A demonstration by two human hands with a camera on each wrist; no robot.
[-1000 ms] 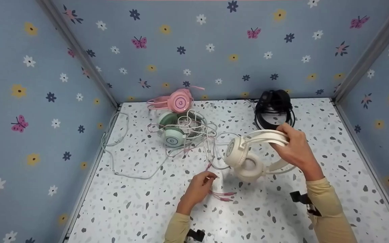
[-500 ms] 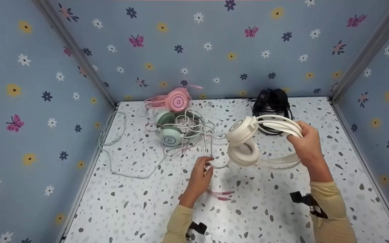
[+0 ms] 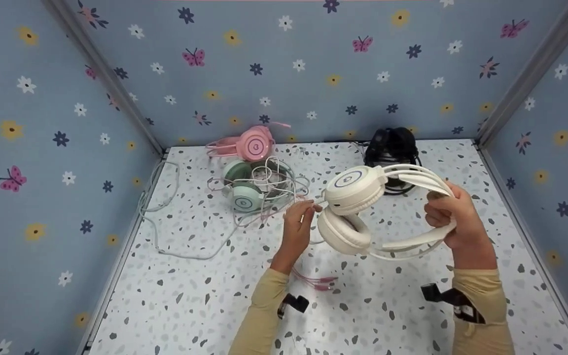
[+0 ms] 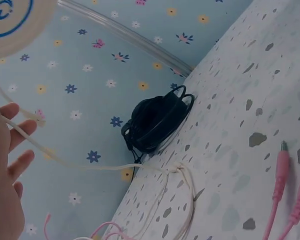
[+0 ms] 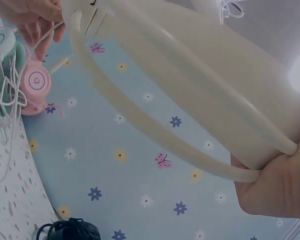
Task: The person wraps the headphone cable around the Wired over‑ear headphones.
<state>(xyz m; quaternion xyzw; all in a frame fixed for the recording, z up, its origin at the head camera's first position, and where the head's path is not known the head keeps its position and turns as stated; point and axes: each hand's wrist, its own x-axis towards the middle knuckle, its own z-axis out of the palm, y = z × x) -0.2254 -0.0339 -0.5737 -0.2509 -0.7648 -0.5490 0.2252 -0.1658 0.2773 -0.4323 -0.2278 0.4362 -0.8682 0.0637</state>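
My right hand (image 3: 461, 217) grips the headband of the cream headphones (image 3: 355, 190), holding them up over the table with the band sideways and the ear cups toward the left. A slim microphone boom (image 5: 60, 64) sticks out by the cups. Close beside the cups, my left hand (image 3: 298, 229) holds their thin white cable (image 4: 85, 166) in loosely bent fingers. From there the cable runs down to a bundled loop on the table. Below the left hand lie pink plugs (image 3: 324, 282) on a pink cable.
Mint-green headphones (image 3: 245, 198) lie at the back left under tangled white and pink cables. Pink headphones (image 3: 253, 144) stand behind them against the patterned wall (image 3: 284, 74). Black headphones (image 3: 392, 147) with coiled cable are at the back right. A pale green cable (image 3: 185, 255) loops across the left side.
My right hand has moved right and turned the cream headphones, cups now nearer level with it. My left hand has moved up from near the pink plugs to beside the cups.
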